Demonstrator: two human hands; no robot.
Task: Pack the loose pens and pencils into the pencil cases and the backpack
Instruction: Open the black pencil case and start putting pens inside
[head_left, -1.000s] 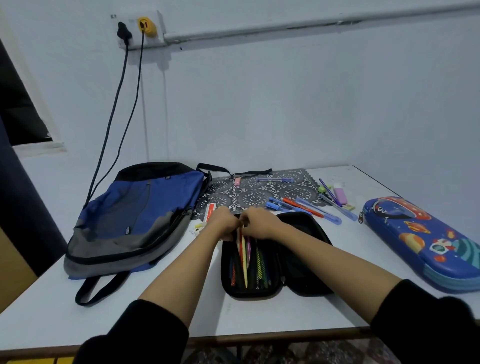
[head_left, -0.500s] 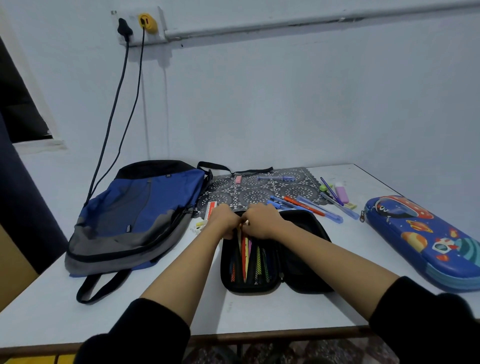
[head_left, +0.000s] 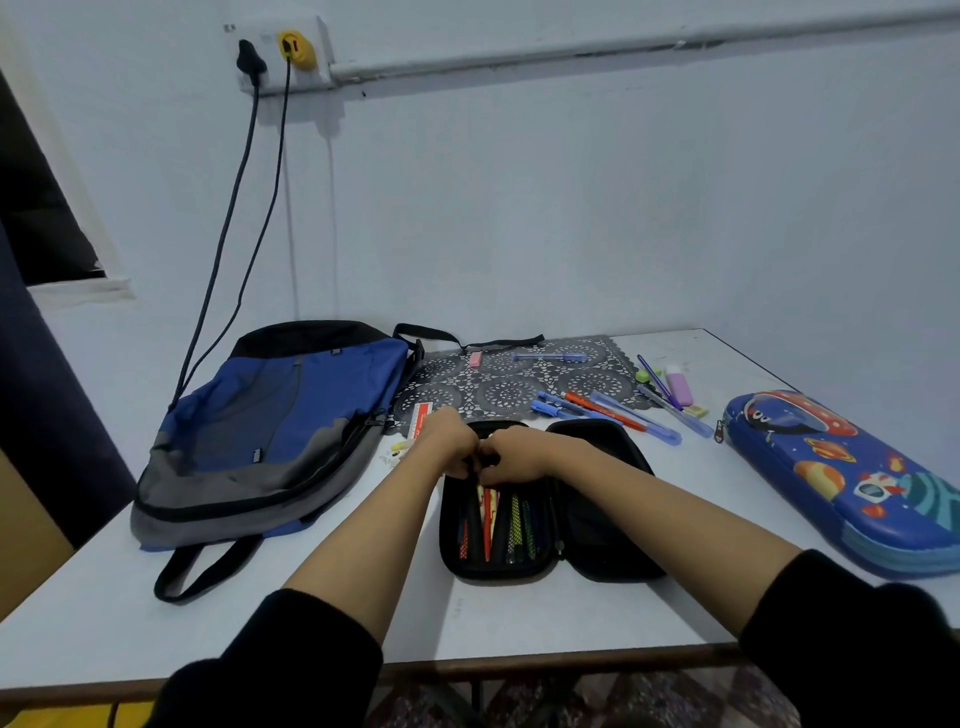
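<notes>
Backpack (head_left: 291, 415), loose pens (head_left: 608, 410) and blue case (head_left: 841, 478) ring the black case (head_left: 602, 519); grip of left hand (head_left: 449, 444) and right hand (head_left: 514, 457) unclear.

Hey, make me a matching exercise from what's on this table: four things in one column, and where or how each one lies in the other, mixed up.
Things
1. backpack
2. black pencil case
3. space-print pencil case
4. pink eraser

Places or states
a. closed, right end of the table
b. on the patterned mat
c. lying open, centre
d. flat, left side

Pairs: 1-d, 2-c, 3-a, 4-b

Blk lace mat (head_left: 509, 389), wall socket (head_left: 267, 40) (2 plugs (head_left: 250, 58))
</notes>
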